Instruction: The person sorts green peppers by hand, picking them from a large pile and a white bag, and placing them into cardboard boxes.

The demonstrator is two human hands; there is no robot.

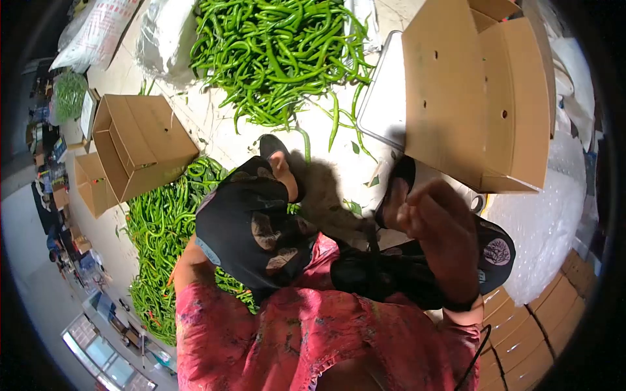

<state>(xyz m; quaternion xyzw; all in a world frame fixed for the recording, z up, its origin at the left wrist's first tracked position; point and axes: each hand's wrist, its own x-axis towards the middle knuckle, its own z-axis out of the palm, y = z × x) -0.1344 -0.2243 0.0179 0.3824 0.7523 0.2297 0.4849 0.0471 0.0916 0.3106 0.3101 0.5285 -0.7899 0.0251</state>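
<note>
My right hand [438, 218] is raised over my right knee, its fingers curled together; whether anything is between them is too dark and blurred to tell. It is nearest to the large open cardboard box [450, 85] at the right. My left arm hangs down beside my left knee, and the hand is hidden. Past my feet lies a big heap of long green peppers [274, 52]. A second heap of green peppers [160, 231] spreads on the floor at my left, beside that arm.
At the left stand two smaller cardboard boxes [153, 140] [94, 186]. A white scale-like tray [385, 98] touches the big box. White sacks [98, 32] lie at the upper left. Bubble wrap [538, 228] and stacked cartons [521, 326] are at the right.
</note>
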